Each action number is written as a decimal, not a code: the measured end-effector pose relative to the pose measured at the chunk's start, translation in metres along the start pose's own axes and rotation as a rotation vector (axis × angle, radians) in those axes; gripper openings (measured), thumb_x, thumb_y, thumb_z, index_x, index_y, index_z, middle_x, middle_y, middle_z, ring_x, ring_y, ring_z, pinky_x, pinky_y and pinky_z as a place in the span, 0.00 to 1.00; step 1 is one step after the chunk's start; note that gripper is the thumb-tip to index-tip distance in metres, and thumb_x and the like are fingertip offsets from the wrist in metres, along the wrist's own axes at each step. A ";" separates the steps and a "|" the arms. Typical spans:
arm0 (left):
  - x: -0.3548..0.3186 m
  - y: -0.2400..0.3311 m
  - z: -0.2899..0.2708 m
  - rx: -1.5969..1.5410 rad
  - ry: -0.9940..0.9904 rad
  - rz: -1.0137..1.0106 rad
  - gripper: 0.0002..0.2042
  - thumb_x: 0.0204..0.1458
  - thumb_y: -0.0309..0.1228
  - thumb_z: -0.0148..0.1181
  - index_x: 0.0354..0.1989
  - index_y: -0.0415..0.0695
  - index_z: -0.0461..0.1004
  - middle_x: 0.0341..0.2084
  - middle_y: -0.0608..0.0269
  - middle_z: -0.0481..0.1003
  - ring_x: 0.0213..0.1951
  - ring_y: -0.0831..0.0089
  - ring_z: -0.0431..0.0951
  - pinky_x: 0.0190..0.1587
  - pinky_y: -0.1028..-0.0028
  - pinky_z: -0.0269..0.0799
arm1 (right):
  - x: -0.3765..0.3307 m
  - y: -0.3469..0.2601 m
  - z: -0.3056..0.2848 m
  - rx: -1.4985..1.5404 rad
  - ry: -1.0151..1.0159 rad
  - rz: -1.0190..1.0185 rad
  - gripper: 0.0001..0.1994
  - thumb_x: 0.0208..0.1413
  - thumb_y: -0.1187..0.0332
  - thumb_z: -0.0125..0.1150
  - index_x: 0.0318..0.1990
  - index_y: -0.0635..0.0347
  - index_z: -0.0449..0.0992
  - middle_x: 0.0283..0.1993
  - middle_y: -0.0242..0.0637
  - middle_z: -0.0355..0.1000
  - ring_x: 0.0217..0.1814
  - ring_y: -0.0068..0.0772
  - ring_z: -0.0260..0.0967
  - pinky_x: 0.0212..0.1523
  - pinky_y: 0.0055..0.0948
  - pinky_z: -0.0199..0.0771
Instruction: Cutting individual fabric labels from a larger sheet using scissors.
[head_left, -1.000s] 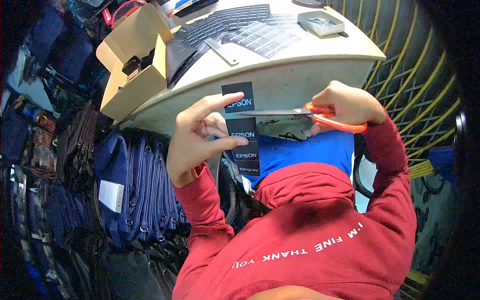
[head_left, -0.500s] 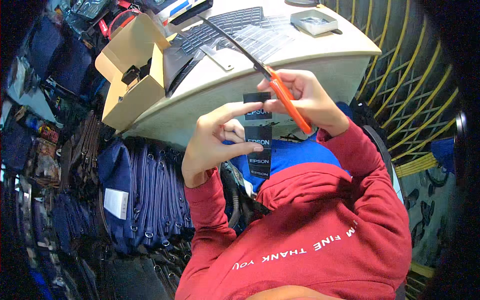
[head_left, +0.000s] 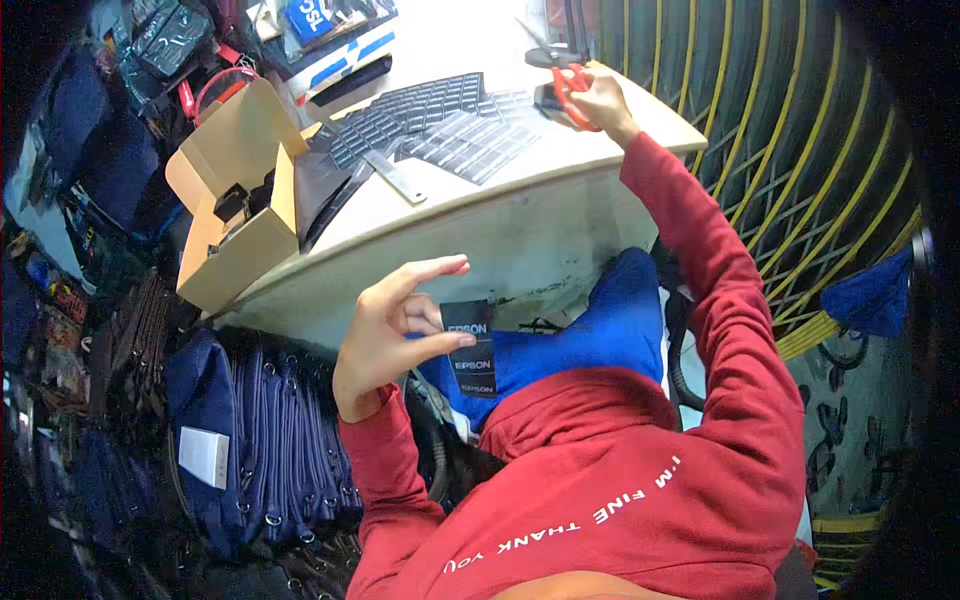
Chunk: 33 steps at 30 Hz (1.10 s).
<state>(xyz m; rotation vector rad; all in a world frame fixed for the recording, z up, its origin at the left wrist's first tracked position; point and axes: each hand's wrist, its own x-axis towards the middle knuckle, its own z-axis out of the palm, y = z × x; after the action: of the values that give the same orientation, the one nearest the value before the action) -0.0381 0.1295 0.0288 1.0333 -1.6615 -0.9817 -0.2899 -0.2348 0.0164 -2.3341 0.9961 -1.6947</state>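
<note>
My left hand (head_left: 392, 332) pinches a short black strip of woven labels (head_left: 468, 347) between thumb and fingers, in front of the table's edge. My right hand (head_left: 601, 95) is stretched out over the table's far right side, gripping orange-handled scissors (head_left: 563, 72) whose blades point away toward the far edge. Many black labels (head_left: 437, 122) lie spread in rows on the tabletop, left of the scissors. A metal ruler (head_left: 397, 176) lies beside them.
A pale table (head_left: 520, 205) fills the upper middle. An open cardboard box (head_left: 238, 200) sits at its left corner. Dark blue zipped bags (head_left: 262, 430) stand stacked at lower left. A yellow wire rack (head_left: 790, 150) curves along the right. Packages lie at the table's far end.
My right hand has carried the scissors away from the label strip, up and out over the table's right side. My left hand stays put, holding the now shorter strip.
</note>
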 end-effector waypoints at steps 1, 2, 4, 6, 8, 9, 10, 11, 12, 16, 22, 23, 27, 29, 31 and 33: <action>0.002 0.000 0.000 0.007 -0.010 -0.006 0.33 0.35 0.12 0.66 0.55 0.36 0.66 0.51 0.57 0.69 0.25 0.89 0.66 0.29 0.87 0.70 | 0.016 0.032 0.002 0.131 0.062 0.260 0.12 0.46 0.68 0.62 0.34 0.69 0.78 0.32 0.38 0.77 0.35 0.27 0.75 0.36 0.24 0.73; -0.001 -0.002 0.000 0.016 0.020 -0.015 0.32 0.35 0.12 0.66 0.55 0.37 0.66 0.50 0.57 0.70 0.24 0.90 0.65 0.29 0.88 0.70 | 0.028 0.035 0.003 0.001 -0.005 0.348 0.13 0.45 0.66 0.63 0.34 0.68 0.78 0.31 0.39 0.77 0.35 0.28 0.76 0.37 0.25 0.73; 0.000 -0.004 -0.001 0.020 0.014 -0.011 0.32 0.35 0.12 0.66 0.55 0.37 0.67 0.50 0.57 0.70 0.24 0.90 0.66 0.29 0.88 0.70 | 0.042 0.055 -0.004 -0.144 -0.049 0.437 0.14 0.44 0.64 0.65 0.34 0.66 0.79 0.31 0.41 0.77 0.36 0.29 0.76 0.37 0.26 0.73; 0.001 -0.005 -0.002 0.031 0.012 -0.007 0.32 0.35 0.11 0.66 0.55 0.37 0.66 0.50 0.56 0.70 0.24 0.90 0.66 0.29 0.87 0.71 | 0.040 0.083 0.003 -0.300 0.177 0.481 0.15 0.43 0.60 0.65 0.33 0.63 0.80 0.29 0.41 0.76 0.33 0.27 0.75 0.35 0.25 0.72; -0.001 -0.006 -0.005 0.021 0.028 -0.002 0.32 0.35 0.11 0.66 0.55 0.37 0.66 0.50 0.55 0.70 0.24 0.89 0.66 0.29 0.87 0.71 | 0.031 0.089 0.008 -0.190 0.206 0.475 0.16 0.42 0.59 0.66 0.34 0.63 0.79 0.29 0.40 0.76 0.33 0.28 0.75 0.35 0.25 0.72; -0.001 -0.008 -0.005 0.008 0.044 0.001 0.32 0.35 0.11 0.66 0.55 0.37 0.66 0.50 0.54 0.70 0.24 0.89 0.67 0.29 0.87 0.71 | 0.025 0.090 0.010 -0.083 0.233 0.469 0.17 0.42 0.58 0.67 0.34 0.63 0.79 0.29 0.40 0.76 0.32 0.28 0.75 0.35 0.26 0.71; 0.002 -0.007 -0.006 0.014 0.052 -0.008 0.32 0.35 0.12 0.66 0.55 0.37 0.66 0.48 0.54 0.70 0.24 0.89 0.68 0.29 0.87 0.71 | 0.020 0.092 0.012 -0.080 0.255 0.379 0.17 0.44 0.60 0.66 0.36 0.66 0.78 0.29 0.37 0.76 0.32 0.28 0.75 0.36 0.25 0.71; 0.003 -0.006 -0.004 0.016 0.060 -0.026 0.32 0.35 0.12 0.66 0.55 0.37 0.66 0.48 0.54 0.70 0.24 0.89 0.68 0.29 0.87 0.71 | 0.013 0.087 0.016 -0.070 0.241 0.389 0.17 0.44 0.60 0.66 0.36 0.66 0.78 0.29 0.37 0.76 0.32 0.28 0.75 0.36 0.25 0.71; 0.003 -0.006 -0.004 0.007 0.107 -0.014 0.32 0.34 0.12 0.66 0.54 0.37 0.66 0.47 0.55 0.71 0.24 0.89 0.68 0.29 0.87 0.70 | 0.003 0.075 0.021 0.125 0.134 0.382 0.16 0.46 0.62 0.65 0.38 0.67 0.78 0.31 0.36 0.76 0.33 0.27 0.74 0.37 0.25 0.71; 0.004 -0.010 0.000 -0.027 0.307 0.047 0.34 0.34 0.12 0.68 0.52 0.40 0.61 0.41 0.55 0.72 0.23 0.87 0.70 0.26 0.85 0.69 | -0.051 -0.045 0.023 0.643 -0.188 0.376 0.12 0.53 0.67 0.60 0.40 0.66 0.77 0.33 0.33 0.74 0.37 0.22 0.71 0.40 0.21 0.68; 0.008 -0.008 0.004 -0.140 0.341 0.030 0.36 0.34 0.12 0.68 0.55 0.42 0.57 0.41 0.51 0.70 0.23 0.86 0.71 0.27 0.85 0.73 | -0.136 -0.186 0.005 1.279 -0.616 0.403 0.17 0.50 0.69 0.63 0.45 0.69 0.72 0.36 0.40 0.75 0.40 0.23 0.72 0.43 0.22 0.70; 0.006 -0.008 0.003 -0.139 0.341 0.021 0.36 0.34 0.12 0.68 0.55 0.42 0.57 0.41 0.51 0.70 0.23 0.86 0.71 0.27 0.85 0.73 | -0.140 -0.209 -0.001 1.238 -0.651 0.476 0.18 0.50 0.70 0.64 0.47 0.69 0.71 0.35 0.38 0.74 0.39 0.21 0.71 0.41 0.19 0.70; 0.005 -0.006 0.008 -0.141 0.297 0.050 0.40 0.33 0.12 0.68 0.58 0.42 0.55 0.42 0.51 0.70 0.28 0.81 0.74 0.32 0.83 0.76 | -0.140 -0.240 -0.005 1.255 -0.610 0.478 0.16 0.47 0.73 0.67 0.43 0.70 0.72 0.36 0.33 0.72 0.37 0.18 0.70 0.40 0.18 0.71; 0.005 -0.004 0.012 -0.149 0.315 0.080 0.40 0.33 0.12 0.68 0.58 0.42 0.54 0.42 0.50 0.70 0.25 0.84 0.72 0.30 0.84 0.74 | -0.137 -0.245 -0.005 1.282 -0.559 0.464 0.15 0.47 0.73 0.68 0.41 0.70 0.73 0.35 0.31 0.72 0.36 0.16 0.69 0.39 0.18 0.70; 0.003 -0.002 0.018 -0.144 0.412 0.125 0.42 0.33 0.13 0.69 0.59 0.42 0.52 0.44 0.49 0.68 0.30 0.79 0.75 0.33 0.81 0.76 | -0.131 -0.250 -0.005 1.166 -0.382 0.462 0.14 0.48 0.73 0.67 0.40 0.69 0.73 0.35 0.30 0.72 0.37 0.15 0.68 0.40 0.16 0.70; 0.005 -0.002 0.019 -0.216 0.379 0.167 0.37 0.35 0.13 0.68 0.57 0.41 0.56 0.45 0.51 0.67 0.35 0.75 0.77 0.36 0.78 0.76 | -0.128 -0.254 -0.005 1.132 -0.328 0.454 0.13 0.49 0.72 0.67 0.40 0.68 0.73 0.34 0.30 0.72 0.31 0.12 0.67 0.30 0.12 0.67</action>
<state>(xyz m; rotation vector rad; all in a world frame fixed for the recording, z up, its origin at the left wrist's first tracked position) -0.0571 0.1275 0.0230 0.8588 -1.2773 -0.7795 -0.2027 0.0356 0.0225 -1.4065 0.2887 -1.1404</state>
